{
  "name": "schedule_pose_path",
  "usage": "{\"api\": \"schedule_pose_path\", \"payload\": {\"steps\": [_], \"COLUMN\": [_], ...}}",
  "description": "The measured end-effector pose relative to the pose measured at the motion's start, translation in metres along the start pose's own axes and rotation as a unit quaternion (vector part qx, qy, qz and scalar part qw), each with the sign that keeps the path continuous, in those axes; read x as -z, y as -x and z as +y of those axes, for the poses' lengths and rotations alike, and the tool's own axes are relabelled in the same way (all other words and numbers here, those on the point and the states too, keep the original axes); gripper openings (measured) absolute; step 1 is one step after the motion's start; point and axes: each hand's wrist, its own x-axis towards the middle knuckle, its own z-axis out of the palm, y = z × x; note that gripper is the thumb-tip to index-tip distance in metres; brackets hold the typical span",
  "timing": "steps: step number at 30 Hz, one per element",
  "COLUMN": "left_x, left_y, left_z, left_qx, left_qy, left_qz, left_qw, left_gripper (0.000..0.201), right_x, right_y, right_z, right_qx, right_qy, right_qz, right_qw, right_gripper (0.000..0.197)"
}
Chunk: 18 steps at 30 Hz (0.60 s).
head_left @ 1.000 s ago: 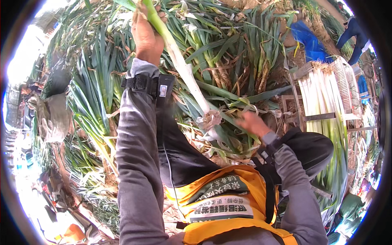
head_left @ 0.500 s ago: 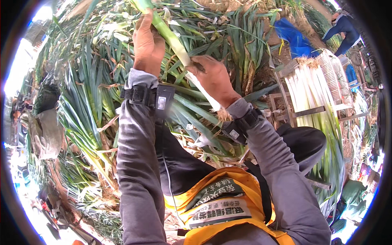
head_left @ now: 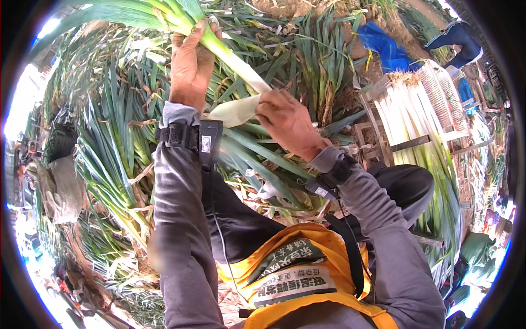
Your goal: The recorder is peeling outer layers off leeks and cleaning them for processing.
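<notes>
Heaped green leek leaves point(head_left: 115, 159) cover the ground. Left hand point(head_left: 189, 68) grips a leek point(head_left: 230, 55) near its leaves; right hand point(head_left: 287, 123) pinches a pale outer skin point(head_left: 235, 111). Best keep the stalk steady and peel downward evenly.

The person is wearing grey long sleeves point(head_left: 175, 219), a black strap-on device at each wrist point(head_left: 189, 137), black trousers point(head_left: 241, 225), and a yellow-orange printed apron point(head_left: 298, 274).

A white rectangular label point(head_left: 285, 285) lies on the yellow apron point(head_left: 329, 304).
</notes>
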Motion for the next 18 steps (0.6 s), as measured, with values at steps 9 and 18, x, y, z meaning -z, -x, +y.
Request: {"api": "schedule_pose_path", "payload": {"steps": [9,18], "left_x": [0.007,0.037], "left_y": [-0.002,-0.015], "left_z": [0.007,-0.002], "left_qx": [-0.063,-0.106], "left_qy": [-0.080,-0.157], "left_qz": [-0.023,0.066], "left_qw": [0.995,0.980], "left_gripper": [0.029,0.023], "right_x": [-0.010,-0.021], "right_y": [0.034,0.176], "right_z": [0.006,-0.015], "right_qx": [0.091,-0.041], "right_qy": [-0.099,-0.142], "right_qz": [-0.149,-0.370], "right_qw": [0.980,0.917], "right_gripper": [0.005,0.021]}}
